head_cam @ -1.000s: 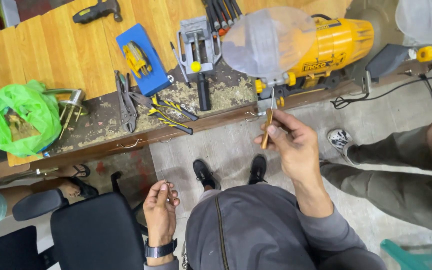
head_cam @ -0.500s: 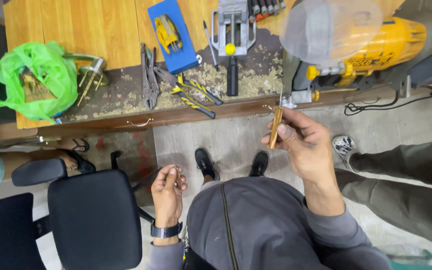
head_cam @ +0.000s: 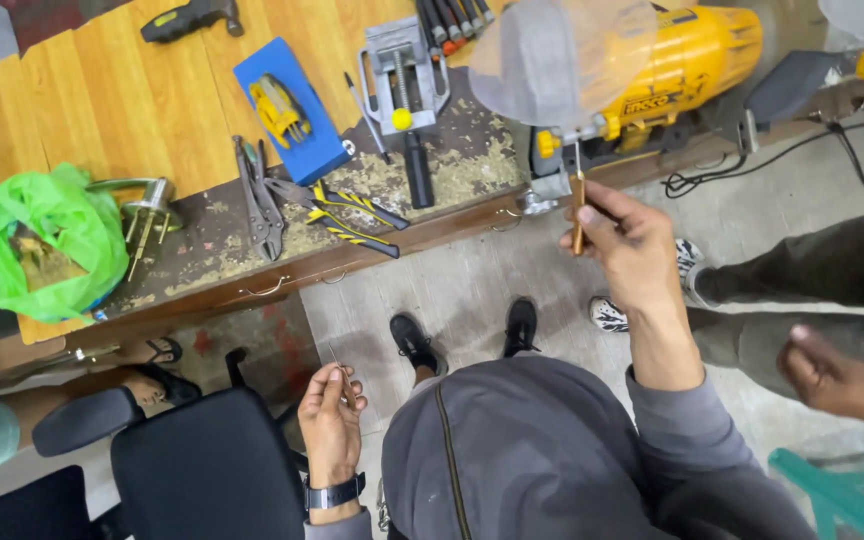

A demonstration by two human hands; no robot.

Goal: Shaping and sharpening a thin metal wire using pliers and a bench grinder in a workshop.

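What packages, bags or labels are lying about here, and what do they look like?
Blue blister pack: flat rectangle on the bench top, a yellow tool inside.
Green plastic bag: crumpled, at the bench's left end.
Label on the yellow grinder: small dark lettering on its side.

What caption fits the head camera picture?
Right hand holds a brass rod by the yellow grinder; left hand holds a thin pin.

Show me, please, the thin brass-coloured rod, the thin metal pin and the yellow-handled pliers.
thin brass-coloured rod [head_cam: 578, 215]: head view, middle of the shaft.
thin metal pin [head_cam: 340, 364]: head view, bare upper part.
yellow-handled pliers [head_cam: 352, 212]: head view, the handles.
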